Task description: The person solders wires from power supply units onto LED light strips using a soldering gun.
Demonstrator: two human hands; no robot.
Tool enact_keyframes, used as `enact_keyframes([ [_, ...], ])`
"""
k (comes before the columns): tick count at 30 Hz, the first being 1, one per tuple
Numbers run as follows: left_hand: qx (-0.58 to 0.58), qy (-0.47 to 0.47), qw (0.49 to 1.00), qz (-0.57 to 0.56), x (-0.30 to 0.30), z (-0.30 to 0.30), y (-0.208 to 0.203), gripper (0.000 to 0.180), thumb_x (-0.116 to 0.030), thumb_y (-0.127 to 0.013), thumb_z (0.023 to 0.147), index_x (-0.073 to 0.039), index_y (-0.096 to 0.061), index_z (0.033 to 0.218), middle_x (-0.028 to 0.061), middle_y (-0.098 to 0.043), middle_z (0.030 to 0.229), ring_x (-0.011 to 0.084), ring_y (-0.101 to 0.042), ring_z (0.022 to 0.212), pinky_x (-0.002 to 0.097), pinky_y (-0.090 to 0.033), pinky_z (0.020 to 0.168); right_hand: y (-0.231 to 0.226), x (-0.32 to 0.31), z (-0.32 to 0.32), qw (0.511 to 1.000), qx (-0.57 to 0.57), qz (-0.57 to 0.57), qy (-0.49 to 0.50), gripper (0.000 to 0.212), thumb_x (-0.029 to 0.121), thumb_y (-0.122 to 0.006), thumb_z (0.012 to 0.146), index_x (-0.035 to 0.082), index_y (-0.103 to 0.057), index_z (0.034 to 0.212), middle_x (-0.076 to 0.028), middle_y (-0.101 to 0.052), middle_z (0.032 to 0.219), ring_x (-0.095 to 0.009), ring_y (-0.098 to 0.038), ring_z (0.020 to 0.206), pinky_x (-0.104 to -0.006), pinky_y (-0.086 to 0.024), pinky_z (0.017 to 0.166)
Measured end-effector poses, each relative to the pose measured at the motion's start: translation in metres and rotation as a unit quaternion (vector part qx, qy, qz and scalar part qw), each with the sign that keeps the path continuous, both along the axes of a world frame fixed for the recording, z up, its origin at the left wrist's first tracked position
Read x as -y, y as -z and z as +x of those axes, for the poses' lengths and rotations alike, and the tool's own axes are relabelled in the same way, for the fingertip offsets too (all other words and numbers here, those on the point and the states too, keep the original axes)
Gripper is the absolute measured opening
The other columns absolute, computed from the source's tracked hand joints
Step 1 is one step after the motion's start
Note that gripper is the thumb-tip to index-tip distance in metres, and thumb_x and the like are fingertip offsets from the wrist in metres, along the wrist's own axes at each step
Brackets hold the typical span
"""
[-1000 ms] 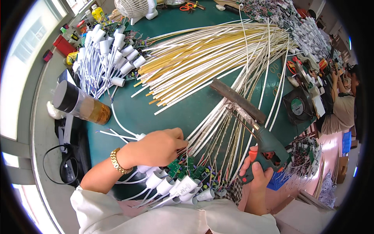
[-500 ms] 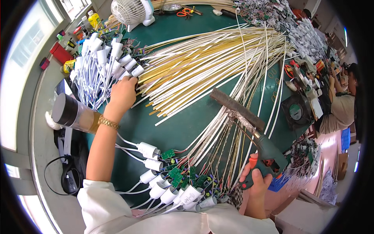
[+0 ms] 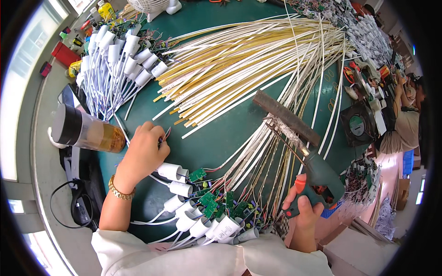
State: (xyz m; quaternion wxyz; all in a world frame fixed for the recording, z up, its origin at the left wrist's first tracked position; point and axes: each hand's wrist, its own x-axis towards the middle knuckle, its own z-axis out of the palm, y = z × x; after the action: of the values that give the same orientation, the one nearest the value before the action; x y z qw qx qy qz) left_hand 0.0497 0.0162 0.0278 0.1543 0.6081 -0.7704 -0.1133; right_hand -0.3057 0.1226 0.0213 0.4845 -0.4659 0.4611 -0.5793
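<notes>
My left hand (image 3: 145, 146) is closed, with a white cable (image 3: 122, 129) running into it and thin wire ends sticking out past the fingers. It hovers just above the nearer white lamp sockets (image 3: 180, 188), which have green circuit boards (image 3: 209, 204) attached by wires. My right hand (image 3: 305, 216) grips a dark green pistol-shaped soldering gun (image 3: 324, 177) with a red trigger. Its crusty metal front (image 3: 290, 133) meets a dark rusty metal bar (image 3: 287, 117); whether they are joined I cannot tell. White and yellow strips (image 3: 239, 64) fan out across the green table (image 3: 207, 142).
A bundle of white sockets and cables (image 3: 113, 69) lies at the left, near a black-lidded jar (image 3: 87, 129). At the right stands a square black fan (image 3: 357, 126). A white fan (image 3: 149, 5) is at the back. Another person (image 3: 400, 124) sits at the far right.
My left hand has come away from the left bundle toward me, now with a cable and wires in it. The right hand keeps its hold on the soldering gun. The view has shifted slightly.
</notes>
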Motion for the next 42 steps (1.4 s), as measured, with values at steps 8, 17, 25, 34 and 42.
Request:
enact_keyframes([
  [8, -0.098, 0.053, 0.994, 0.01, 0.009, -0.004, 0.007, 0.014, -0.003, -0.062, 0.079, 0.0, -0.06, 0.093, 0.0137, -0.058, 0.09, 0.0274, -0.056, 0.085, 0.0332, -0.046, 0.077, -0.008, 0.012, 0.014, 0.999, -0.003, 0.02, -0.039, 0.047, 0.026, -0.062, 0.089, -0.006, -0.048, 0.12, -0.011, -0.058, 0.071, -0.015, -0.056, 0.051, -0.0245, -0.045, 0.046],
  [17, -0.278, 0.056, 0.95, 0.127, 0.014, -0.005, 0.013, 0.012, -0.001, -0.056, 0.089, 0.002, -0.055, 0.1, 0.0076, -0.062, 0.08, 0.0157, -0.059, 0.075, 0.0286, -0.048, 0.073, -0.014, 0.03, 0.044, 0.989, -0.014, 0.017, -0.145, 0.047, 0.024, -0.063, 0.087, -0.007, -0.05, 0.121, -0.012, -0.059, 0.072, -0.016, -0.056, 0.051, -0.0268, -0.045, 0.045],
  [25, -0.222, 0.022, 0.971, 0.091, 0.018, -0.006, 0.015, 0.007, -0.005, -0.064, 0.087, 0.001, -0.063, 0.091, 0.0083, -0.065, 0.082, 0.0146, -0.061, 0.075, 0.0275, -0.048, 0.07, -0.016, 0.04, 0.066, 0.986, 0.018, 0.061, -0.153, 0.048, 0.024, -0.067, 0.086, -0.006, -0.052, 0.12, -0.01, -0.059, 0.076, -0.016, -0.057, 0.053, -0.027, -0.045, 0.046],
  [34, -0.185, -0.063, 0.978, 0.07, 0.017, -0.014, 0.015, 0.008, -0.006, -0.069, 0.076, 0.001, -0.068, 0.081, 0.01, -0.067, 0.072, 0.0183, -0.061, 0.064, 0.0301, -0.05, 0.064, -0.013, 0.048, 0.075, 0.979, 0.0, 0.089, -0.181, 0.049, 0.022, -0.068, 0.085, -0.004, -0.052, 0.123, -0.011, -0.06, 0.075, -0.016, -0.057, 0.056, -0.0275, -0.047, 0.051],
  [42, -0.145, -0.079, 0.983, 0.076, 0.013, -0.016, 0.014, 0.011, -0.01, -0.071, 0.072, 0.0, -0.067, 0.074, 0.0104, -0.065, 0.067, 0.0198, -0.06, 0.06, 0.0307, -0.049, 0.062, -0.007, 0.047, 0.077, 0.974, -0.014, 0.086, -0.207, 0.044, 0.02, -0.066, 0.086, -0.003, -0.051, 0.121, -0.01, -0.059, 0.078, -0.015, -0.057, 0.056, -0.0278, -0.046, 0.051],
])
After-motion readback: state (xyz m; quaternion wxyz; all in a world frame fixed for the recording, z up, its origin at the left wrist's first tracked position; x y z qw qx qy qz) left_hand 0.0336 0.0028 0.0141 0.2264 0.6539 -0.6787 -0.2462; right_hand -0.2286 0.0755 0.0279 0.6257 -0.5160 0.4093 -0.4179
